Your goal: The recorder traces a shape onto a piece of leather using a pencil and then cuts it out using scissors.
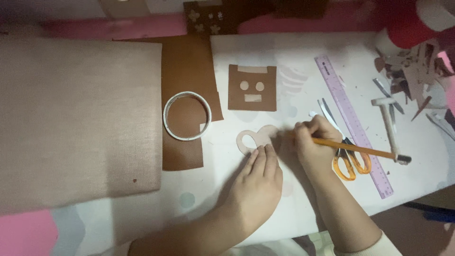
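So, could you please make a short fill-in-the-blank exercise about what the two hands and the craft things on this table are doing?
1. The right hand holds an orange ____.
2. The left hand presses down a pale pink ____.
3. The scissors lie beside a long purple ____.
4. The white tape ring rests on ____ fabric.

Missing words: pencil; cutout; ruler; brown

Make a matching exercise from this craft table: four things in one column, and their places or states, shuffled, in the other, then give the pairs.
Things:
1. pencil
2. tape ring
3. scissors
4. pink cut-out

Places or states:
A. lying on the brown sheet
B. pressed down by the left hand
C. held in the right hand
D. lying beside the purple ruler, orange handles toward the person

Pairs: 1-C, 2-A, 3-D, 4-B
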